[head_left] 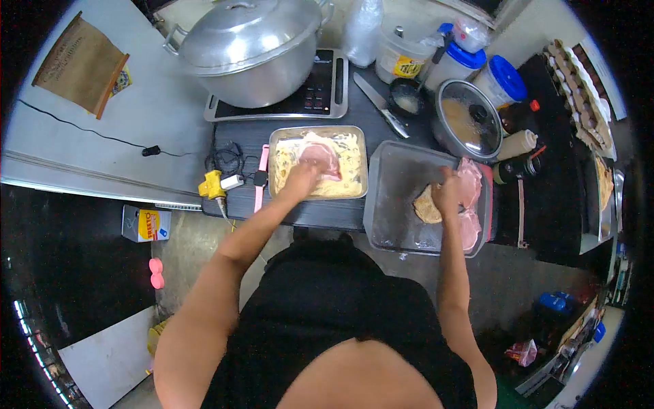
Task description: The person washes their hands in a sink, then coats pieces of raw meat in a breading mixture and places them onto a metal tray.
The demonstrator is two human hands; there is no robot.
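Nearest, the person's torso [306, 307]. Far left, a lidded pot [255, 71]. Right, a grey tray [398, 180]: coated piece [426, 206], raw slices [470, 183]; right hand [447, 194] there, fingers curled, grip undeterminable. Left, a metal pan [366, 163]: raw slice [322, 154], left hand [305, 178] over it, fingers bent, grip undeterminable.

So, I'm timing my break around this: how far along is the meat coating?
One coated piece in the large tray already looks done. The left hand is at a pink slice on the pale coating in the metal tray, so that one looks underway. The bare slices along the large tray's right side seem left; the right hand is beside them, and their exact number is unclear.
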